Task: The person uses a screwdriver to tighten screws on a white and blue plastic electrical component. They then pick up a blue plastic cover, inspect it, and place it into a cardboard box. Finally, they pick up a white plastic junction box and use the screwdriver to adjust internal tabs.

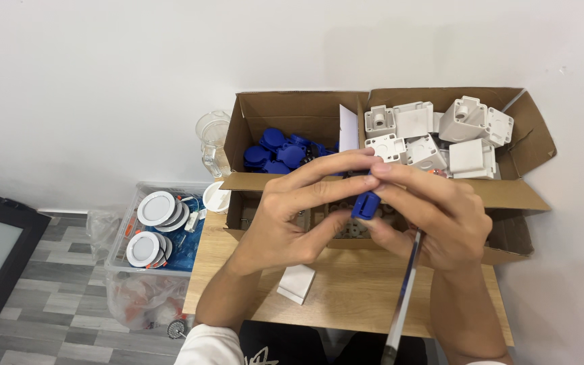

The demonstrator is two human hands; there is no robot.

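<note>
My left hand (299,213) and my right hand (434,216) meet above a small wooden table (346,297), both pinching a small blue plastic part (366,205) between the fingertips. A long thin tool with a grey shaft and dark handle (403,290) also sits in my right hand and points down toward me. Behind the hands stands an open cardboard box (508,196) with two compartments. Blue caps (278,152) fill the left one and white plastic housings (434,132) the right.
A white square piece (297,284) lies on the table near my left wrist. On the floor to the left stands a clear plastic bin (143,277) with round white lamp discs (155,208). A clear glass jug (214,142) stands beside the box. A white wall is behind.
</note>
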